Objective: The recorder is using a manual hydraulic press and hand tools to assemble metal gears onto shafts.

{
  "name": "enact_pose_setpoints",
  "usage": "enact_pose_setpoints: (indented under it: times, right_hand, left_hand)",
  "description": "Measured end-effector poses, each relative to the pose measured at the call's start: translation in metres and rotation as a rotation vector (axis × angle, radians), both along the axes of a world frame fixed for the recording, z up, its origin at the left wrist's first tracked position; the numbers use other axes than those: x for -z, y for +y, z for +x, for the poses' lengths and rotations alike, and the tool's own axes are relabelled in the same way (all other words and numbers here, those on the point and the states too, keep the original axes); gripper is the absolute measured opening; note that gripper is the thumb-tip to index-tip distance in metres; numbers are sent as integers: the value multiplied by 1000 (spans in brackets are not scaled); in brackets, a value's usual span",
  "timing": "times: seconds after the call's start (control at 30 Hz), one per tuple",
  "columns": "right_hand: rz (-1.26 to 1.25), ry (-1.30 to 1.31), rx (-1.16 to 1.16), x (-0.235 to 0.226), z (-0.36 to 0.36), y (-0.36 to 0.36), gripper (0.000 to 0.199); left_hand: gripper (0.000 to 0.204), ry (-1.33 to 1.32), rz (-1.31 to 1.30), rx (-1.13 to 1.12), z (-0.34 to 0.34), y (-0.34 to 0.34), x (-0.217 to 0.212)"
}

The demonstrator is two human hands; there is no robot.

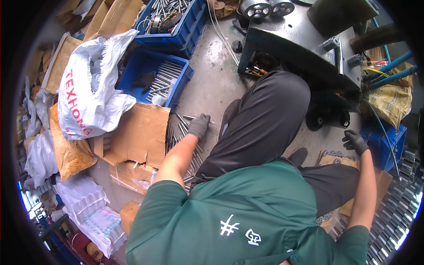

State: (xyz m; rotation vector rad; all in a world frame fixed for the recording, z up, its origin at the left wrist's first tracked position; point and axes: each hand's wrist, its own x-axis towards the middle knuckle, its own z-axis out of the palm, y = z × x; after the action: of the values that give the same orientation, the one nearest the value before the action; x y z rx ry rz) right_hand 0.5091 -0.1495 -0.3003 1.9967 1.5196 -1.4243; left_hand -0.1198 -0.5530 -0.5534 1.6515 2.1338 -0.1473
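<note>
- Two gloved hands show in the head view: the left hand [198,126], in a dark glove at frame centre, is curled down onto the metal rods [182,132] strewn on the concrete floor [212,75]; its fingers are bent over them, though I cannot tell whether they actually pinch a rod.
- Right hand [354,141], also in a dark glove, sits at the right of the frame with fingers loosely spread, holding nothing, just above a cardboard box [342,160] that carries round metal parts.
- Rods lie in a loose scatter from the left hand down toward the lower centre, just beside a flattened brown carton [141,134].
- Upper left of centre: a blue plastic crate [152,75] holds more rods in a row; a second blue crate [174,20] above it is filled with mixed metal parts.
- Left of the frame: a white woven sack [90,84] with red lettering slumps over brown paper bags [70,152].
- Lower left: white wrapped bundles [86,201] are stacked near a small brown box [129,214].
- Upper right: a dark metal machine [304,44] with rollers stands on the floor, and blue hoses [391,66] run from its right side.
- Right edge: a yellow sack [393,101] sits above a blue box [382,141].
</note>
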Motion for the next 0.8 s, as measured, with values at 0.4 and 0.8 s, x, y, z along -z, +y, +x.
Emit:
enact_pose_setpoints:
  times: [0.4,0.8]
  right_hand:
    - [20,-1,-44,9,-9,19,53]
    - [28,15,-61,8,-24,23,56]
  left_hand:
    - [20,-756,681,-1113,3,-82,-8]
    - [20,-779,911,-1212,-33,-96,-11]
